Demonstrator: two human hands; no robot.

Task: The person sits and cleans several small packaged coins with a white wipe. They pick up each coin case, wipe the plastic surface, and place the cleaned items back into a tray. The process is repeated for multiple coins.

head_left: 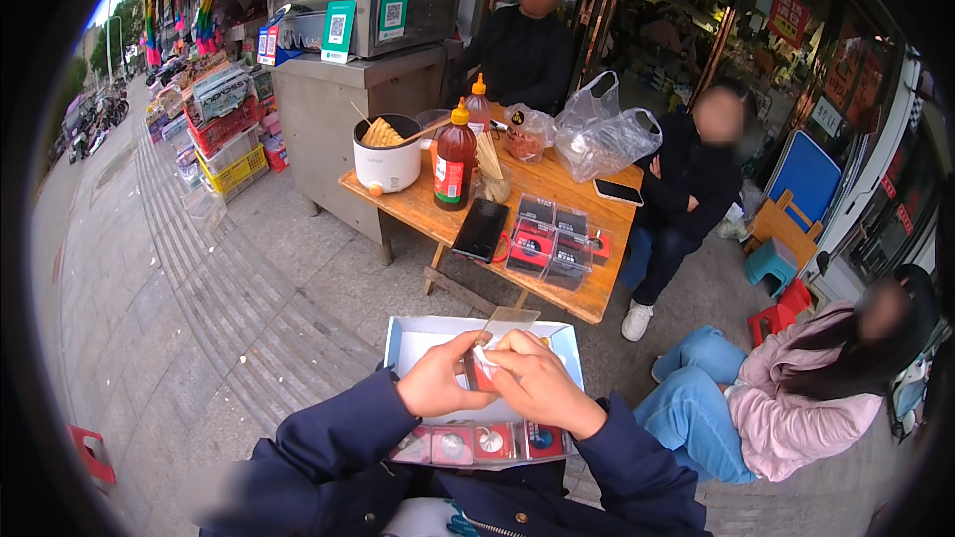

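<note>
Over a shallow white cardboard box (406,332), my left hand (446,380) grips a small clear plastic case (481,377) with red inside; its clear lid (511,318) stands raised. My right hand (539,380) pinches a white piece, perhaps tissue or paper (486,359), at the case's opening. What lies inside the case is mostly hidden by my fingers. Along the near side of the box sit several clear cases with red inserts (492,441), one holding a blue round item (543,438). More stacked clear cases (531,245) lie on the wooden table (582,298) ahead.
The table also holds a black phone (481,230), a sauce bottle (453,164), a white pot (386,164), plastic bags (606,134) and another phone (618,192). Two people sit beyond and right of the table; a third person (806,395) sits low at the right. A metal counter (328,112) stands behind.
</note>
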